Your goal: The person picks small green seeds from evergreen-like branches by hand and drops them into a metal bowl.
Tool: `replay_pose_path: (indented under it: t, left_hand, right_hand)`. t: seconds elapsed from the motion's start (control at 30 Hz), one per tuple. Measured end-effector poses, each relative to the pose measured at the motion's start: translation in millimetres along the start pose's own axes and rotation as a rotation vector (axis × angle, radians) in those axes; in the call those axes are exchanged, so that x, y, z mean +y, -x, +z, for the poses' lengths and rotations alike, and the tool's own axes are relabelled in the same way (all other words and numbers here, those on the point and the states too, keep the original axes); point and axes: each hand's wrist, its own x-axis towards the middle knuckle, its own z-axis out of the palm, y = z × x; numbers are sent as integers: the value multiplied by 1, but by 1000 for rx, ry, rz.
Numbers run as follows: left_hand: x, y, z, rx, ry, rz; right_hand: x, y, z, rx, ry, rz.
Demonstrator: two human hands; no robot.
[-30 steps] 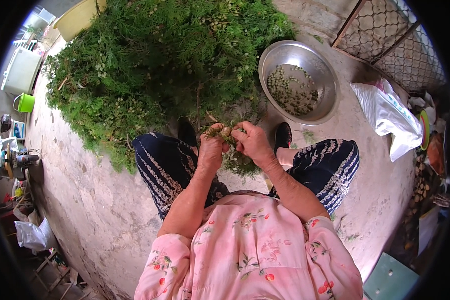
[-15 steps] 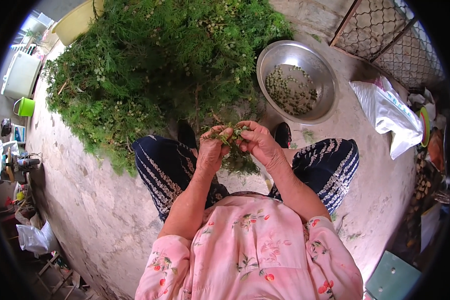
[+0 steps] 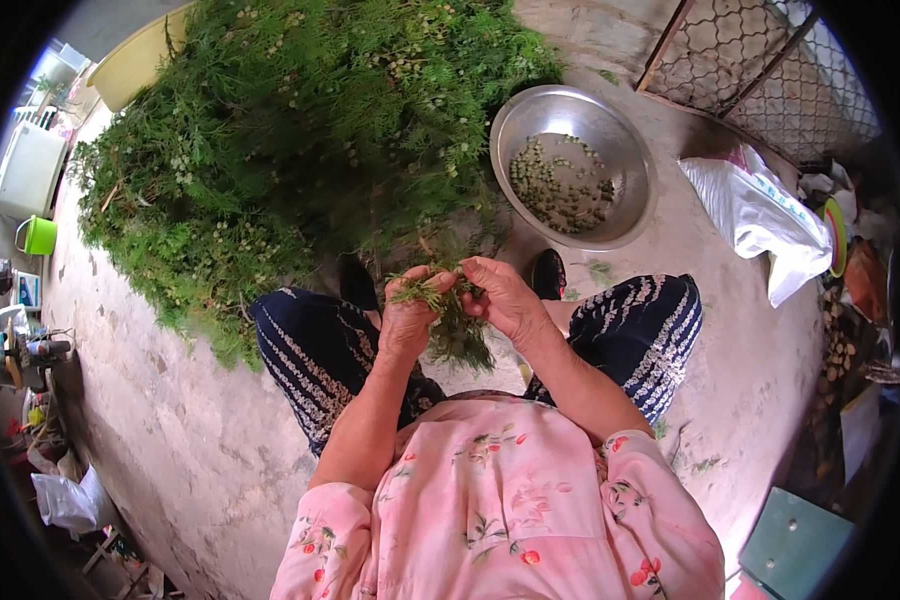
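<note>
Conifer branch pile (image 3: 300, 120) ahead, biggest item. Steel basin (image 3: 638, 185) right of it, round green cones (image 3: 560, 190) scattered inside. Conifer sprig (image 3: 460, 338) sits between the hands: some foliage pokes out over the left fist, the rest hangs below the grip. Left hand (image 3: 406, 318) closed around sprig. Right hand (image 3: 502, 298) fingers curled against sprig's upper right; can't tell if pinch is closed.
</note>
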Motion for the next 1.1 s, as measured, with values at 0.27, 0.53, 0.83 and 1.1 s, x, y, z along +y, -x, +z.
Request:
replay_pose_path:
  t: [0.27,0.53,0.83,1.1]
  left_hand:
    - [-10,-14,-24,48,189,103]
    - [-9,-31,-36,44,520,-70]
    - [-5,-28,-30,95,624,-115]
    - [-5,-31,-33,51,703,-115]
  right_hand:
    - [-79,-19,-83,349,-571,-468]
    - [-124,-6,-110,473,-365,-676]
    - [-108,-10,-134,466,-414,-813]
    - [-46,23,-48,-118,1372,-381]
